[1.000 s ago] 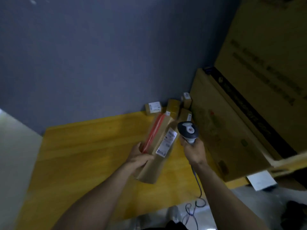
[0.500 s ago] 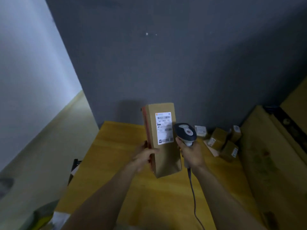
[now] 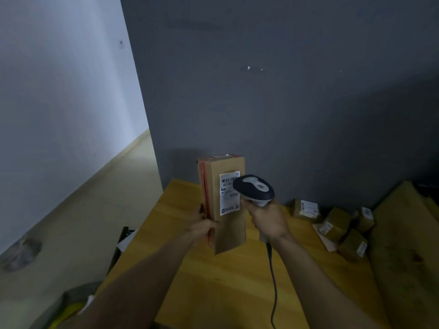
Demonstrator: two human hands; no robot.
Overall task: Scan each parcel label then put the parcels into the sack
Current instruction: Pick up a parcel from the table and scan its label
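Fingers [image 3: 203,217] of the left hand [image 3: 202,230] are curled round the lower left edge of the tall parcel [image 3: 230,236] and clamped on it, holding the carton upright over the counter [image 3: 225,286]. Just right of the parcel, the right hand [image 3: 269,222] is wrapped tight about the grip of the scanner [image 3: 254,188], fingers closed on the handle. The scanner's dark head overlaps the right part of the white label [image 3: 227,203] on the parcel's facing side; whether it touches cannot be told. A red-orange strip [image 3: 205,198] runs down the parcel's left edge. The scanner's cable [image 3: 273,281] hangs from the handle, below and right of the parcel, across the yellow wooden counter. Further right of the parcel, several small labelled boxes [image 3: 337,224] lie clustered on the counter, one [image 3: 305,208] against the wall. Beyond them, at far right, a large flat cardboard sheet [image 3: 408,252] leans. Behind the parcel stands a dark grey wall [image 3: 285,103].
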